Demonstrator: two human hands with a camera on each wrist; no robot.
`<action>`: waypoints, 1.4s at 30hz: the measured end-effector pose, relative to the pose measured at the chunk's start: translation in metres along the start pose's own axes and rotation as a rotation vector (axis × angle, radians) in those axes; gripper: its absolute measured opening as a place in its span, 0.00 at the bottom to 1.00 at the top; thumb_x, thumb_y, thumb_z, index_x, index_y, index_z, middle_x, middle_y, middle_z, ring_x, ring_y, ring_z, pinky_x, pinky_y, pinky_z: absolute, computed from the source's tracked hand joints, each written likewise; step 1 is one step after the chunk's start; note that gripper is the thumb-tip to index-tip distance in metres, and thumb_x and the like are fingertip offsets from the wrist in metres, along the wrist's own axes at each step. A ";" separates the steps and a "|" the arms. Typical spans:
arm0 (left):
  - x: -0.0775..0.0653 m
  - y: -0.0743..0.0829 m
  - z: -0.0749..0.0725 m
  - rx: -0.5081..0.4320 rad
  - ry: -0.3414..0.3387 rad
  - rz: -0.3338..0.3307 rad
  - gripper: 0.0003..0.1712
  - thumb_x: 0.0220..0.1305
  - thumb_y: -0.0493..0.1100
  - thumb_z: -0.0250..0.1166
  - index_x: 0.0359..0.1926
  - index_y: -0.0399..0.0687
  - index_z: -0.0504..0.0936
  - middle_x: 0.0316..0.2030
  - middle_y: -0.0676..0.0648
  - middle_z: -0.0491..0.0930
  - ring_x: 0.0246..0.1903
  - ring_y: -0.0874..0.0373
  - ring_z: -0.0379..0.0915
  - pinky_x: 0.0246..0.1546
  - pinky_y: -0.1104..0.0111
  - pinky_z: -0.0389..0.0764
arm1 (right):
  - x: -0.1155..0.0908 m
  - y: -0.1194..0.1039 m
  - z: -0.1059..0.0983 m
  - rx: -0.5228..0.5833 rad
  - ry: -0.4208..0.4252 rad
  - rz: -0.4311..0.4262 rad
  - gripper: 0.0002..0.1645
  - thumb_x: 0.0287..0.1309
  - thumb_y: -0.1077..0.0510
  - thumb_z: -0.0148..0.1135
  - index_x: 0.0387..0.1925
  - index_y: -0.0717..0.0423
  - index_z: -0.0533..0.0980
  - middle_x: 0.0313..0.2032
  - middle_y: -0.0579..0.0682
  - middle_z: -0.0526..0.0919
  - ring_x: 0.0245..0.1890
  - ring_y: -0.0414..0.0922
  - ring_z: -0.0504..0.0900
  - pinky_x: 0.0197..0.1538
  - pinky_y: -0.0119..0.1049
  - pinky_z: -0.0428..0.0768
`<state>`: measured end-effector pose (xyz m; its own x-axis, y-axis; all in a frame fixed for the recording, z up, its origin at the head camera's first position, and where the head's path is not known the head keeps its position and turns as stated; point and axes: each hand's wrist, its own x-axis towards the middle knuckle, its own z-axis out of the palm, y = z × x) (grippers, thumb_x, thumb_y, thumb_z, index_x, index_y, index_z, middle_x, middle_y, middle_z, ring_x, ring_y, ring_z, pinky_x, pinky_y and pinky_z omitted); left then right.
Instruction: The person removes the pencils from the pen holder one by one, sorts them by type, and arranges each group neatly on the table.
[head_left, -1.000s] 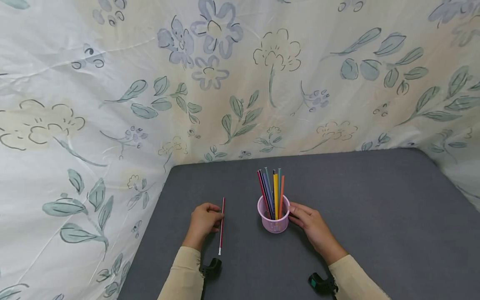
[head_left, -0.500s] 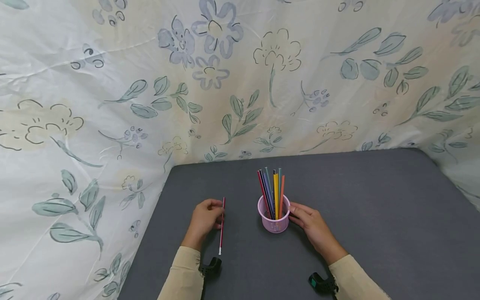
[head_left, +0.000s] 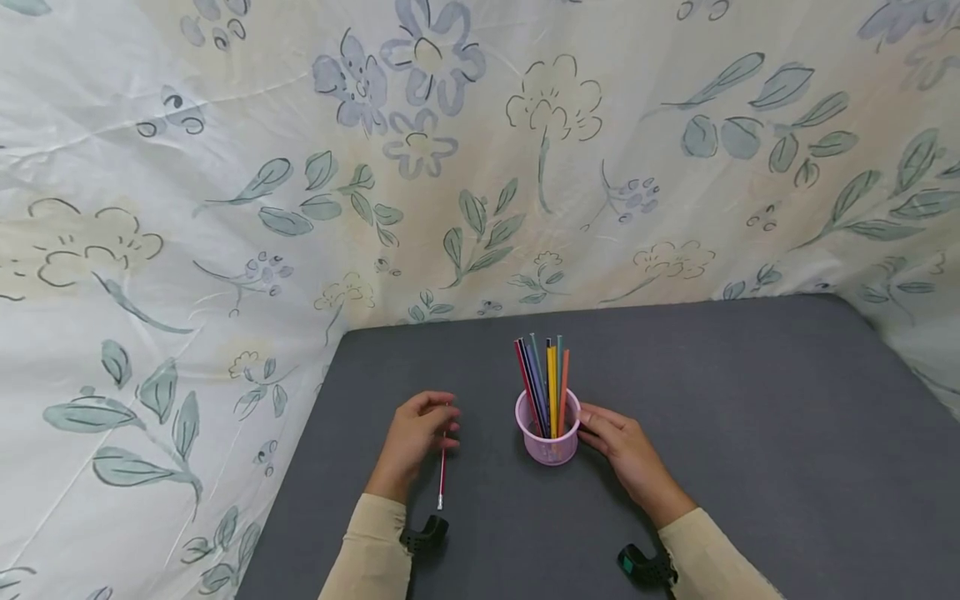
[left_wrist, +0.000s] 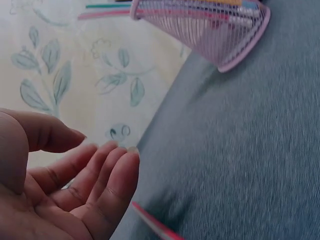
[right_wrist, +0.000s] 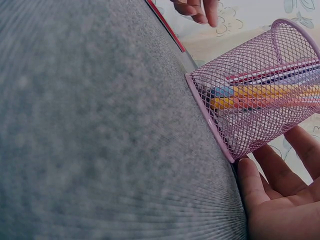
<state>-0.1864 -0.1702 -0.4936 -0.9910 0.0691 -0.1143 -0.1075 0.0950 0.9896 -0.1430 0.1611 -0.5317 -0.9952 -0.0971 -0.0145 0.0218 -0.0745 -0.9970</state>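
Note:
A pink mesh pencil cup stands upright on the grey table, holding several coloured pencils. My right hand is at the cup's right side. In the right wrist view, its extended fingers rest against the mesh near the base. Left of the cup, a red pencil with a silvery end lies on the table. My left hand hovers over it, hiding its upper middle part. The left wrist view shows loosely bent fingers with nothing between them and the thumb, the pencil lying below.
The grey cloth-covered table extends widely to the right. A floral curtain hangs behind it and along the left side. Black wrist cameras are strapped near the cuffs of both beige sleeves.
The left hand's fingers have come off the red pencil and spread, and the hand has shifted slightly up and right over it. Right hand and pencil cup stay put.

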 end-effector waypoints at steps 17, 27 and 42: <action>0.003 0.021 0.032 -0.069 -0.041 0.074 0.11 0.74 0.33 0.70 0.54 0.33 0.85 0.43 0.35 0.84 0.41 0.40 0.84 0.35 0.59 0.90 | 0.001 0.000 -0.002 -0.002 -0.010 -0.007 0.29 0.83 0.52 0.58 0.69 0.72 0.77 0.68 0.65 0.79 0.68 0.49 0.78 0.66 0.42 0.78; 0.004 0.029 0.053 -0.077 -0.092 0.139 0.13 0.73 0.35 0.72 0.54 0.34 0.85 0.44 0.40 0.85 0.41 0.41 0.83 0.38 0.58 0.90 | -0.001 0.000 -0.003 -0.008 -0.024 -0.012 0.29 0.84 0.51 0.57 0.69 0.71 0.77 0.69 0.63 0.79 0.71 0.53 0.76 0.67 0.44 0.77; 0.010 0.045 0.076 -0.021 -0.116 0.165 0.16 0.74 0.38 0.72 0.56 0.33 0.85 0.47 0.41 0.84 0.44 0.47 0.81 0.43 0.54 0.89 | 0.001 0.003 -0.003 0.016 -0.019 0.001 0.29 0.83 0.52 0.58 0.69 0.72 0.77 0.69 0.65 0.79 0.70 0.53 0.77 0.66 0.42 0.78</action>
<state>-0.1951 -0.0894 -0.4569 -0.9796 0.1966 0.0417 0.0530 0.0527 0.9972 -0.1437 0.1633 -0.5346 -0.9931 -0.1161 -0.0143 0.0250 -0.0906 -0.9956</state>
